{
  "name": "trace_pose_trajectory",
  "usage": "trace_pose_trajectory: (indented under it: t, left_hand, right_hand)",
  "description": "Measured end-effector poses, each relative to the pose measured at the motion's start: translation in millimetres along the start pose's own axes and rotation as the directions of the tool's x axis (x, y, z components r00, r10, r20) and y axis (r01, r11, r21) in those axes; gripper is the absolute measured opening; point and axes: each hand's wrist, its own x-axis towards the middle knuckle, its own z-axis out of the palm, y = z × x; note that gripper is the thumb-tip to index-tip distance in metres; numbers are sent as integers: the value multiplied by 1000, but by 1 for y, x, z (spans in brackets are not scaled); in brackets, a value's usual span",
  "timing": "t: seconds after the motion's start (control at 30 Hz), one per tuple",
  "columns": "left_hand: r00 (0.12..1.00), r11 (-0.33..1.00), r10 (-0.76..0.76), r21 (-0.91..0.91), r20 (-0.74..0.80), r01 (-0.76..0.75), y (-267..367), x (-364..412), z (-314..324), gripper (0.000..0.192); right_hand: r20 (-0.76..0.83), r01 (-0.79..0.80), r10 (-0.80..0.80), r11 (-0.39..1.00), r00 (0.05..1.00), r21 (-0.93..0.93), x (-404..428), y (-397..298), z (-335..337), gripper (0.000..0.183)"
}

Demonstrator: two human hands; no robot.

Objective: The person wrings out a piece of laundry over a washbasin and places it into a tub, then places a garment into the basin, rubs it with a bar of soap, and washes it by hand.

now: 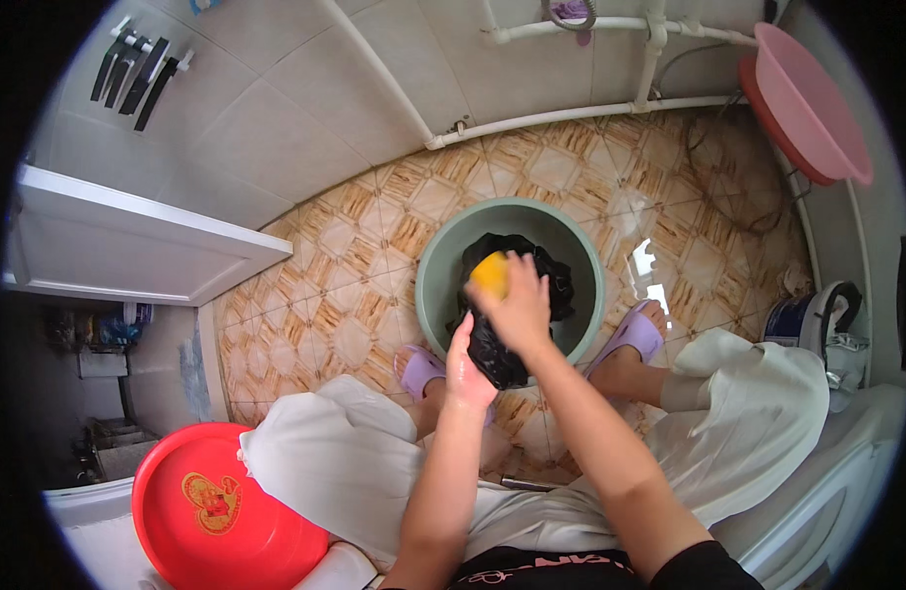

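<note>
A grey-green plastic basin (pixel 432 295) stands on the floor between my feet. Wet-looking black cloth (pixel 523 247) is bunched inside it, and part of the cloth reaches up over the near rim. My left hand (pixel 469 372) supports that raised part from the left and below; its fingers are partly hidden by the fabric. Above the cloth, my right hand (pixel 518 310) grips a yellow bar of soap (pixel 489 274), blurred by motion. Whether the soap touches the cloth is hard to tell.
Lilac slippers (pixel 638 335) are on my feet, either side of the basin. At lower left lies a red plastic basin (pixel 158 509). A white cabinet door (pixel 143 243) juts out at left. Pink basins (pixel 810 110) hang at upper right. White pipes (pixel 541 122) run along the tiled wall.
</note>
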Motion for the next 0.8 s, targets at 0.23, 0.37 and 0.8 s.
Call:
trace_pose_trajectory:
  t: [0.23,0.37,0.8]
  left_hand:
    - [987,988,51,-149,150,-29,32,-15,24,43]
    - [988,987,65,-152,141,-44,35,-6,26,48]
    - [990,995,44,91,-137,-31,27,18,-1,56]
  right_hand:
    - [75,-355,374,772,925,527,40,81,-34,51]
    - [484,-494,186,579,855,649,24,51,-55,63]
    - [465,-15,-411,736,784,677,-13,-42,-64,39]
